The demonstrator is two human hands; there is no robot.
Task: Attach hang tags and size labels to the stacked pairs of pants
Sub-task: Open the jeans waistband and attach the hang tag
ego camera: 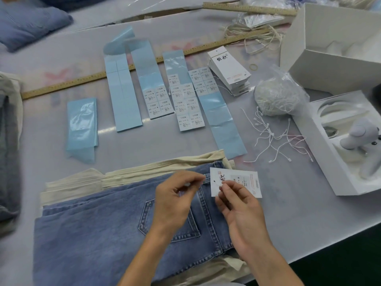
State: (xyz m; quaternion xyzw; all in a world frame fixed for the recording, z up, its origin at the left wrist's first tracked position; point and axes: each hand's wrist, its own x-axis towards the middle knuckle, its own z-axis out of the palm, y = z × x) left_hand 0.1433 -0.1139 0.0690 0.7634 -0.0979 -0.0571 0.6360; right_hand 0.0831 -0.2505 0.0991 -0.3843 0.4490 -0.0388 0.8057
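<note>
1. At the table's near edge, blue jeans [99, 234] top our stacked pants.
2. Our left hand [175, 195] pinches at the waistband; our right hand [237, 205] pinches a hang tag [243, 180].
3. Farther back lie label strips [189, 104] and a tag stack [231, 71].

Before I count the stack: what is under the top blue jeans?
Cream pants show beneath the blue jeans, at their far edge and near corner. How many lie underneath is covered.

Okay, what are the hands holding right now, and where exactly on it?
The right hand pinches the hang tag at its left end. The left hand pinches at the jeans waistband; the string itself can't be made out.
</note>
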